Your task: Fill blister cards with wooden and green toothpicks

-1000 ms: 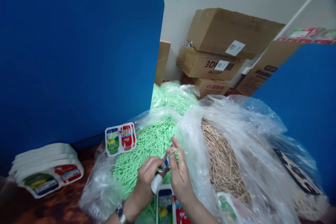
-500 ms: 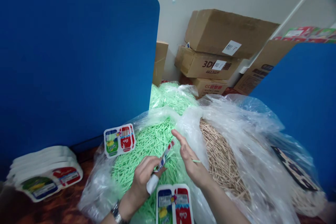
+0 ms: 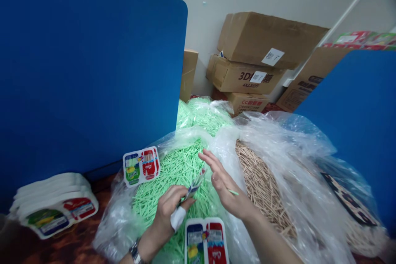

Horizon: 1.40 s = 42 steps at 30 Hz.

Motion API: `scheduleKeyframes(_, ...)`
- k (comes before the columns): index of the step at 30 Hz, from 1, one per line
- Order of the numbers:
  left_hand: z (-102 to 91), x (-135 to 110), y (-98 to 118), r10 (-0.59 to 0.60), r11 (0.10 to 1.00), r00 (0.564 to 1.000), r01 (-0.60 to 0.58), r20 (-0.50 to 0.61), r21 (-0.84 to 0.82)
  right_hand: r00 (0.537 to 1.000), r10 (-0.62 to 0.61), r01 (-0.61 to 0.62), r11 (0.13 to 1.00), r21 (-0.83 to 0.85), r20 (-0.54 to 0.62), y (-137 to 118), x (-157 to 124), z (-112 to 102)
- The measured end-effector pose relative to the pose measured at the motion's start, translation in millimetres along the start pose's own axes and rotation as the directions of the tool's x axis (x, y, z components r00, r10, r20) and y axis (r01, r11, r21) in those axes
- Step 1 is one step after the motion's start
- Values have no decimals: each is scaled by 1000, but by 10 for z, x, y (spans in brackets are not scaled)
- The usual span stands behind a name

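Note:
My left hand (image 3: 168,210) is closed on a printed candy pack (image 3: 195,183), seen nearly edge-on above the green sticks. A white piece (image 3: 177,218) shows against the left palm, and a watch sits on that wrist. My right hand (image 3: 224,185) is just right of the pack, its fingers stretched out and a thin green candy stick (image 3: 232,192) poking out past its outer edge. Below both hands lies a heap of green candy sticks (image 3: 167,173) in an open clear plastic bag. One Sprite-and-Cola pack (image 3: 206,241) lies in front, another pack (image 3: 141,166) at the heap's left.
Stacked white packs (image 3: 55,206) stand at the left. Brown sticks (image 3: 262,185) fill another clear bag (image 3: 287,161) at right, with a dark patterned object (image 3: 349,200) beyond. Blue panels (image 3: 93,70) flank both sides; cardboard boxes (image 3: 272,37) are stacked behind.
My right hand has shifted slightly up and left, with its fingers tilted further toward the pack. The pack in my left hand has turned a little more edge-on.

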<state>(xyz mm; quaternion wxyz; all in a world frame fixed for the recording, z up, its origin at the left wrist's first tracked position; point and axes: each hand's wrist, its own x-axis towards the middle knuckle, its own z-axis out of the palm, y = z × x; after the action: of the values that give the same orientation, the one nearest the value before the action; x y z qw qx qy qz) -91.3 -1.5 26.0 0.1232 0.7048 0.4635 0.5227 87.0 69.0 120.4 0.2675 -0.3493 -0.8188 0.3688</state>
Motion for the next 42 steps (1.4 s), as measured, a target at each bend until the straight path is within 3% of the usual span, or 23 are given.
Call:
scheduleKeyframes(5, -3, -23, -49, 56, 998, 998, -56, 4, 14, 965, -38, 64, 994, -92, 260, -40, 73, -161)
scheduleKeyframes(11, -77, 14, 20, 119, 993, 991, -120, 65, 14, 917, 41, 76, 959, -274, 398, 0, 181, -100)
scheduleKeyframes(15, -102, 11, 52, 44, 998, 992, -39, 117, -43, 947, 13, 97, 940, -326, 320, -20, 222, -91)
scheduleKeyframes(21, -41, -28, 46, -217, 941, 963, 250, 158, -229, 985, -166, 168, 985, -39, 52, 25, 202, -51)
scheduleKeyframes(23, -17, -28, 44, -266, 919, 953, 297, 148, -261, 974, -206, 217, 969, -115, 97, 14, 156, 29)
scheduleKeyframes(27, -17, 0, 51, -338, 897, 937, 348, 85, -274, 916, -266, 348, 900, -263, 300, -27, 43, 120)
scheduleKeyframes(29, -43, 16, 59, -376, 873, 923, 382, 78, -305, 939, -245, 296, 934, -200, 241, 22, 2, 82)
scheduleKeyframes(31, -73, 25, 60, -434, 829, 897, 434, 84, -353, 985, -163, 168, 982, -83, 62, 138, -22, 30)
scheduleKeyframes(33, -92, 29, 49, -483, 774, 870, 478, 99, -416, 998, -31, 36, 996, 77, -63, 279, -37, 24)
scheduleKeyframes(37, -76, 35, 19, -558, 668, 821, 529, 119, -523, 993, 122, -118, 931, 345, 11, 421, -77, 191)
scheduleKeyframes(42, -27, 44, 31, -611, 724, 791, 568, 18, -392, 994, 81, -62, 972, 227, -78, 346, -122, 357)
